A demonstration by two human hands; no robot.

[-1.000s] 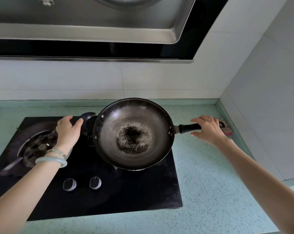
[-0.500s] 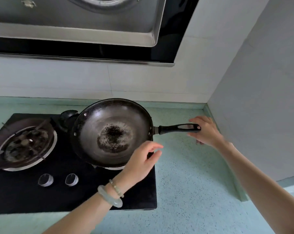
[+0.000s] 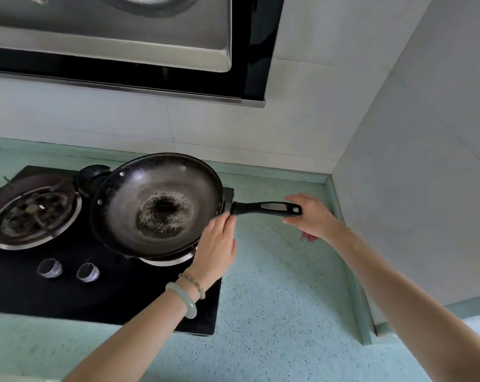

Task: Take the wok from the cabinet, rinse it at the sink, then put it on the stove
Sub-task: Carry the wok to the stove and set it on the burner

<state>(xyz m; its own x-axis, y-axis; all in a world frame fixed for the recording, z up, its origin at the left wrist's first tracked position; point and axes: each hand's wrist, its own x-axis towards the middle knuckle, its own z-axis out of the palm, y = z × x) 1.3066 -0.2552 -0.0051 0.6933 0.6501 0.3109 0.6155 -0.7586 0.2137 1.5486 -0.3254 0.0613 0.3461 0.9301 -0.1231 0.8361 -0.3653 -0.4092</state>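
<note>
Teal countertop (image 3: pixel 274 312) carries black stove (image 3: pixel 109 296). Wok (image 3: pixel 161 188) sits on right burner, handle (image 3: pixel 250 210) pointing right over counter. Left hand (image 3: pixel 214 249) relaxed, fingertips at wok rim by handle root. Right hand (image 3: pixel 313 219) loose, uncurled, just beside handle end, gripping nothing.

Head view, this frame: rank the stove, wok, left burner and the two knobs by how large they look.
1. stove, even though it is cut off at the left edge
2. wok
3. left burner
4. left knob and right knob: they look alike, so no order between them
</note>
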